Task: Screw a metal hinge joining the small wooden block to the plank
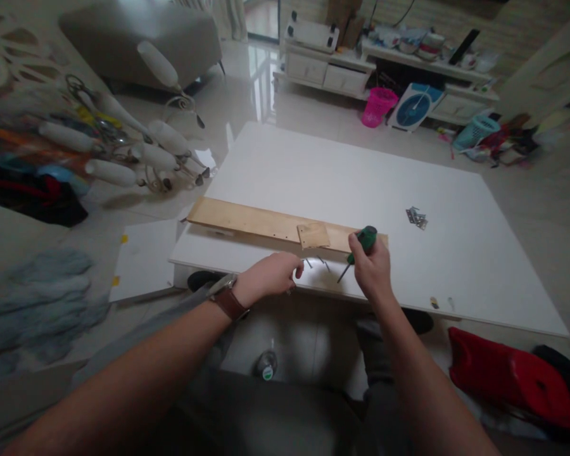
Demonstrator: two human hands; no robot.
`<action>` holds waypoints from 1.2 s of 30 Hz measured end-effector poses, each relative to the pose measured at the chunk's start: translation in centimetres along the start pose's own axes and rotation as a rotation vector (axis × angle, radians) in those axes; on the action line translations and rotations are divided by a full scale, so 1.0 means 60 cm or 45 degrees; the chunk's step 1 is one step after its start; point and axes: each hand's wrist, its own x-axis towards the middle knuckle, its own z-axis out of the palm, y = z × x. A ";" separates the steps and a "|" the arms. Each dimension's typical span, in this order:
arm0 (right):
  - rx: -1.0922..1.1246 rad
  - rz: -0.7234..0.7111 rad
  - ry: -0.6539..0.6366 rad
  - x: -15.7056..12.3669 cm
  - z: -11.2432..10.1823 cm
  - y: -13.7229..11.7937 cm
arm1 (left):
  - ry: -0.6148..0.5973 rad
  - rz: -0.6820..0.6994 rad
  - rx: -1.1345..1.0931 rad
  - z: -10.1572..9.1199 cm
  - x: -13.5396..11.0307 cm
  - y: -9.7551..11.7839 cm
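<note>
My right hand [374, 269] is wrapped round the green handle of a screwdriver [367, 238], whose shaft points down and left over the front edge of the white board [361, 183]. Near that edge, my left hand [272, 275] has its fingers curled inward; what they hold, if anything, is too small to name. Between the hands lie several thin metal screws [320, 261]. Behind them a long wooden plank [247, 218] rests across the board. On top of it sits a small wooden block [313, 235].
A pile of metal brackets [417, 218] lies on the board's right side. Small bits [434, 303] are near its front edge. A white panel [145, 259] and a chandelier [147, 149] are on the left. A red plastic case [508, 377] is at right, a bottle [266, 365] below.
</note>
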 end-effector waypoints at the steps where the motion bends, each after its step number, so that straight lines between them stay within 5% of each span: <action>1: -0.026 0.000 -0.013 -0.002 0.002 0.000 | -0.017 0.007 0.018 0.005 0.000 0.003; 13: -0.029 0.013 -0.006 -0.003 -0.003 0.012 | -0.084 0.098 0.152 0.041 0.010 0.016; 36: 0.118 -0.001 0.179 0.000 -0.014 0.004 | -0.066 0.071 0.135 0.038 0.010 0.010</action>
